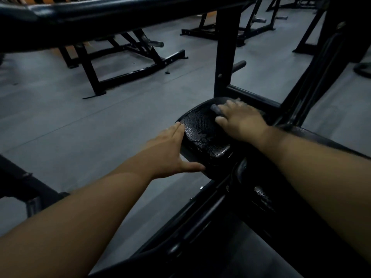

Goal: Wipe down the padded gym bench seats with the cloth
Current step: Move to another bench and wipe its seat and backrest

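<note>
A small black padded seat (pixel 202 135) with a cracked, glossy surface sits at the centre of the head view. My right hand (pixel 239 119) lies flat on its far right part, pressing a dark grey cloth (pixel 217 109) that shows only as a bit past my fingertips. My left hand (pixel 170 151) holds the seat's left edge, fingers along the side and thumb under the near rim. A second worn black pad (pixel 263 195) lies nearer to me, partly hidden by my right forearm.
A black upright post (pixel 225 57) rises just behind the seat. A thick black bar (pixel 120 9) crosses the top of the view. Other black bench frames (pixel 128 63) stand on the grey floor (pixel 60 117) to the left and at the back.
</note>
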